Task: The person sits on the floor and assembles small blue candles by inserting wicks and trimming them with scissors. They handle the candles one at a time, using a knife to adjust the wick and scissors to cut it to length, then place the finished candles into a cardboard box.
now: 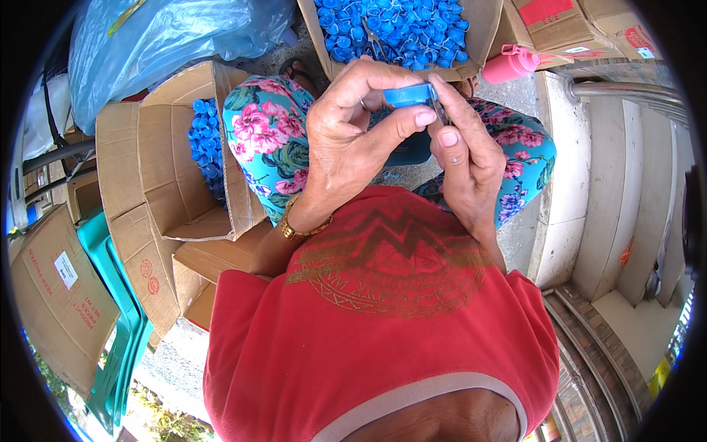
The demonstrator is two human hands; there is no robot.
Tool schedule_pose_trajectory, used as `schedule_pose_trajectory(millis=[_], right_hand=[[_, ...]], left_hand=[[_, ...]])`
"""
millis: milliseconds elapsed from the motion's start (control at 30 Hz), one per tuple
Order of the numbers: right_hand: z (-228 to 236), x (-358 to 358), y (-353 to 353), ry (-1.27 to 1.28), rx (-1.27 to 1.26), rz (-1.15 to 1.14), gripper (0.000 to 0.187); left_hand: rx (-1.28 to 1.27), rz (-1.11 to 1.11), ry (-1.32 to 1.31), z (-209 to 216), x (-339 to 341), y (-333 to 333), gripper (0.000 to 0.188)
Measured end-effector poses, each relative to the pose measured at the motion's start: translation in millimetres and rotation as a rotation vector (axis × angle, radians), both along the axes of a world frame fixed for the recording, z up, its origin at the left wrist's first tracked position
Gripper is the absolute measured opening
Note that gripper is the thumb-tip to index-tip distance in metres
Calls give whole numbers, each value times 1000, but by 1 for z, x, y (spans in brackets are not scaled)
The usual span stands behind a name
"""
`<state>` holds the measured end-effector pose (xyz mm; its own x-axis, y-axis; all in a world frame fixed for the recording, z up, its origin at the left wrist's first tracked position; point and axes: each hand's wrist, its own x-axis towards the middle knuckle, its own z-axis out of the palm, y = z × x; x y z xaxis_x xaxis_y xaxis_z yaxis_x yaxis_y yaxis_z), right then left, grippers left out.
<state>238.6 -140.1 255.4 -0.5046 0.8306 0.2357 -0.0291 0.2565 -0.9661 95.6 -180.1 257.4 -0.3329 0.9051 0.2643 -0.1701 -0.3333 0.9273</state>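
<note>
In front of my chest, my left hand (353,129) pinches a round blue plastic piece (407,96) between thumb and fingers. My right hand (469,151) is closed at the piece's right edge, gripping a thin dark tool (440,110) that looks like a small blade; most of it is hidden by the fingers. One right finger reaches up along the blue rim. Beyond my hands lies a heap of blue plastic pieces (398,31) in an open cardboard box (479,26). More blue pieces (207,141) fill part of a second cardboard box (171,166) beside my left knee.
A pink bottle (509,65) lies right of the far box. Steps (585,191) and a metal rail (626,91) border the right side. At left are a green plastic chair (121,317), a cardboard flap (62,295) and a large bluish plastic bag (166,51).
</note>
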Motion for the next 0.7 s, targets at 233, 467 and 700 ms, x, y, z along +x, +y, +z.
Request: schedule_pose_trajectory(millis=[233,467,700], right_hand=[[1,-1,4,56,-123,-21,42],[2,6,4,55,-31,79,48],[5,10,7,-77,88,95,46]], left_hand=[[-3,-59,-128,2,7,3,25],[-57,-259,-431,0,-2,3,28],[-125,-267,-280,1,-9,2,31]])
